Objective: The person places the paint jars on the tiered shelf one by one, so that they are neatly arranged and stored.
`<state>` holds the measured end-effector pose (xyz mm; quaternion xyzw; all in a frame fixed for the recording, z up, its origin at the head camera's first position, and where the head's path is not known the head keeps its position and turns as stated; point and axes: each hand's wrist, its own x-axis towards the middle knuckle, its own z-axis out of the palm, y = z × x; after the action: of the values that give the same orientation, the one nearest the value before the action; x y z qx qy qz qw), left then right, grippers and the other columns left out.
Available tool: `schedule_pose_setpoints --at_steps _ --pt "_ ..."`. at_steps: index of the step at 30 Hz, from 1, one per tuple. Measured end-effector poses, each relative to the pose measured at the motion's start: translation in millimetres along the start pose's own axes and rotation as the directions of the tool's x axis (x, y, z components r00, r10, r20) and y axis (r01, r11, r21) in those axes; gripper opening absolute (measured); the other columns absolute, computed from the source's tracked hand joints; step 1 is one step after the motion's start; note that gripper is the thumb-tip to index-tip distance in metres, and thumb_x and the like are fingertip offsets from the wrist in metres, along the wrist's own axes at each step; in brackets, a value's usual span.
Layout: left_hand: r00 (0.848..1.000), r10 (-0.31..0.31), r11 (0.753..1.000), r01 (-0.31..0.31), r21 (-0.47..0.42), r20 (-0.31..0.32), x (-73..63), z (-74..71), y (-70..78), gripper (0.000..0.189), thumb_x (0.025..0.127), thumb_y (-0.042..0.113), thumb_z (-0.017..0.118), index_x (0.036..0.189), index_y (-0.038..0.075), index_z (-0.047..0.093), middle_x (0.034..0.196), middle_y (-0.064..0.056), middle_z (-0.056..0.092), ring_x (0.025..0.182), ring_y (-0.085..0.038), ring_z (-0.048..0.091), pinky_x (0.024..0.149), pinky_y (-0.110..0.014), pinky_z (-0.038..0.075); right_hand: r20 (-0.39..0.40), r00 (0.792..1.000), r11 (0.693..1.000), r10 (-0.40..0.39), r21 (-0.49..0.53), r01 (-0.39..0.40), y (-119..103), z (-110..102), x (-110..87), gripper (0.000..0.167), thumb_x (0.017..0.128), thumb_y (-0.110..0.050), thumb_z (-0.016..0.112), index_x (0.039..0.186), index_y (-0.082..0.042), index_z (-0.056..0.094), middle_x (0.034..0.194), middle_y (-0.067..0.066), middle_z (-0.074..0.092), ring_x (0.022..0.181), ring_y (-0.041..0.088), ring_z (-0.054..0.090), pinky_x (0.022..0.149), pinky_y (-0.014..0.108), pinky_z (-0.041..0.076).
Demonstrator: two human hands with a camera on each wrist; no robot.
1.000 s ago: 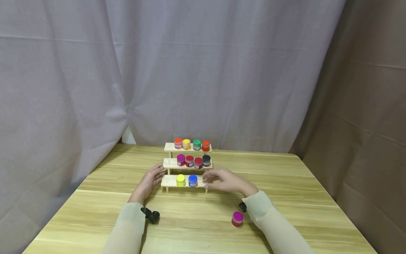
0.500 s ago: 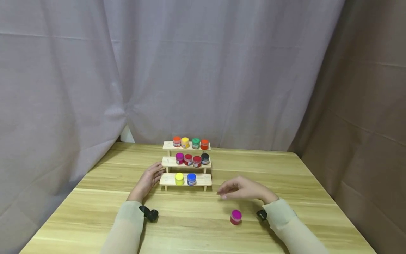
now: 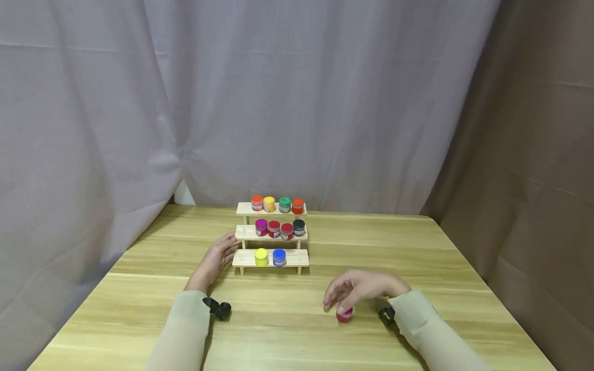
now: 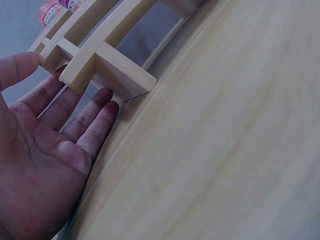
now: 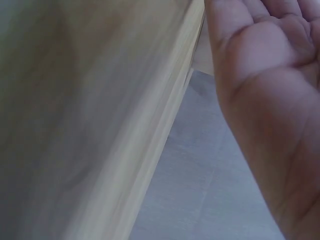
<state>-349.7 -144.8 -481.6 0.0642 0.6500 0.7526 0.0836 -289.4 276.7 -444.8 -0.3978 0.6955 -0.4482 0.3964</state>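
My left hand (image 3: 216, 262) rests beside the left end of a small three-step wooden display stand (image 3: 297, 257). In the left wrist view its straight fingers (image 4: 75, 112) lie against the ends of the steps. My right hand (image 3: 359, 288) hovers low over a magenta-lidded paint jar (image 3: 344, 317) on the table, thumb in front of the lid and fingers apart to its left. The right wrist view shows only the palm (image 5: 270, 85), not the jar. On the bottom step stand a yellow paint jar (image 3: 261, 257) and a blue paint jar (image 3: 279, 257).
Several jars, magenta, red and black (image 3: 299, 227), line the middle step. The top step holds several more, orange, yellow, green (image 3: 284, 204) and red. The wooden table (image 3: 278, 330) meets grey curtains (image 3: 297, 103) at the back and right.
My right hand has left the right end of the bottom step and come down toward me, over the magenta jar. My left hand stays by the stand.
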Motion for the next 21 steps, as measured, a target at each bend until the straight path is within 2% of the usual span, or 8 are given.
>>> schedule_pose_setpoints --at_steps 4,8,12,15,19,21 --pt "1.0 -0.001 1.0 0.001 0.011 0.004 0.0 0.6 0.0 0.057 0.106 0.025 0.041 0.154 -0.004 0.03 0.155 -0.026 0.037 0.141 -0.035 0.038 0.107 -0.028 0.041 -0.042 0.999 0.999 0.003 -0.049 -0.005 -0.4 0.3 0.0 0.031 0.093 -0.005 0.069 0.122 0.005 0.065 0.118 0.023 0.068 0.11 0.031 0.067 0.094 0.037 0.055" --pt "1.0 0.013 1.0 -0.013 0.001 -0.004 -0.4 0.4 0.0 0.057 0.106 0.025 0.041 0.154 -0.004 0.03 0.155 -0.026 0.036 0.142 -0.037 0.037 0.113 -0.034 0.037 -0.133 0.991 0.991 -0.014 -0.136 -0.005 -1.4 0.2 0.9 0.025 0.097 -0.011 0.067 0.118 0.001 0.069 0.113 0.018 0.071 0.101 0.023 0.07 0.088 0.034 0.057" --pt "1.0 -0.001 1.0 0.001 0.016 0.004 -2.5 0.2 -0.3 0.06 0.106 0.025 0.042 0.155 -0.004 0.027 0.156 -0.026 0.034 0.143 -0.037 0.035 0.116 -0.039 0.033 -0.198 0.98 0.979 -0.022 -0.204 -0.019 0.1 -0.4 0.1 0.022 0.099 -0.017 0.065 0.116 -0.005 0.071 0.11 0.012 0.073 0.098 0.019 0.07 0.086 0.032 0.057" --pt "1.0 -0.002 1.0 0.002 0.028 0.008 -3.0 0.4 -0.7 0.06 0.106 0.026 0.041 0.156 -0.004 0.026 0.156 -0.027 0.034 0.143 -0.037 0.035 0.115 -0.039 0.034 -0.183 0.983 0.987 -0.013 -0.163 -0.017 3.6 -2.3 -2.5 0.025 0.097 -0.015 0.067 0.12 -0.005 0.069 0.114 0.014 0.072 0.102 0.022 0.069 0.09 0.035 0.056" --pt "1.0 0.0 1.0 0.0 0.029 -0.005 -1.9 1.0 0.9 0.058 0.106 0.025 0.041 0.155 -0.004 0.028 0.155 -0.026 0.036 0.142 -0.037 0.037 0.114 -0.038 0.036 -0.111 0.994 0.998 0.003 -0.068 -0.01 6.2 -6.4 -7.0 0.039 0.091 -0.007 0.072 0.129 -0.001 0.063 0.125 0.018 0.067 0.113 0.028 0.064 0.097 0.038 0.053" --pt "1.0 -0.001 1.0 0.001 0.027 -0.001 -1.2 1.3 2.8 0.058 0.106 0.025 0.04 0.155 -0.005 0.028 0.156 -0.026 0.034 0.143 -0.037 0.036 0.114 -0.038 0.036 -0.098 0.995 0.997 0.012 -0.069 -0.019 5.6 -8.4 -8.7 0.043 0.09 -0.007 0.073 0.131 -0.002 0.062 0.127 0.016 0.066 0.115 0.028 0.063 0.098 0.038 0.051"
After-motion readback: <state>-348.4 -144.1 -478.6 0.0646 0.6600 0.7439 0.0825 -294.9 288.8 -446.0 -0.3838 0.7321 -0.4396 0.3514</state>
